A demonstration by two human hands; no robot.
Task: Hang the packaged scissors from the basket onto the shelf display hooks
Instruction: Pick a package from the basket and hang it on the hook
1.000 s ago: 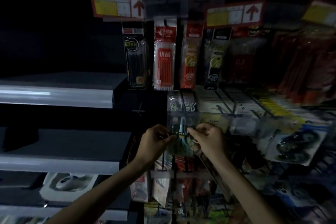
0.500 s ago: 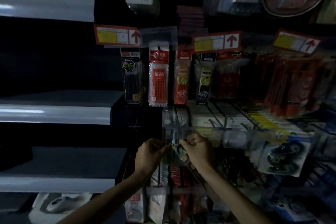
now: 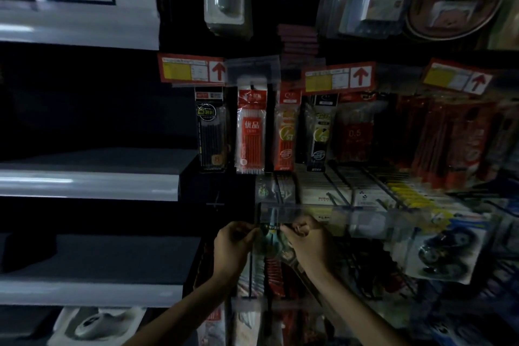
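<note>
We stand close to a dim display. On the left, grey shelves [image 3: 90,185] jut out, with dark open gaps between their front edges. Past their right end corners the wall is crowded with hanging goods, and the only free room there is toward us.

Our hands meet just below a clear plastic strip [image 3: 295,212] that runs across the front ends of the wire hooks [image 3: 337,191]. The packaged scissors [image 3: 271,236] hangs between our hands, its top edge at the lower edge of that strip. Blur hides whether its hole sits on a hook.

The left hand [image 3: 234,244] pinches the pack's upper left edge, fingers curled against the thumb. The right hand [image 3: 309,241] pinches the upper right edge in the same way.

Pen refill packs [image 3: 250,132] hang above the strip under red price tags [image 3: 192,71]. Correction tape packs [image 3: 443,247] press in near the right hand.
</note>
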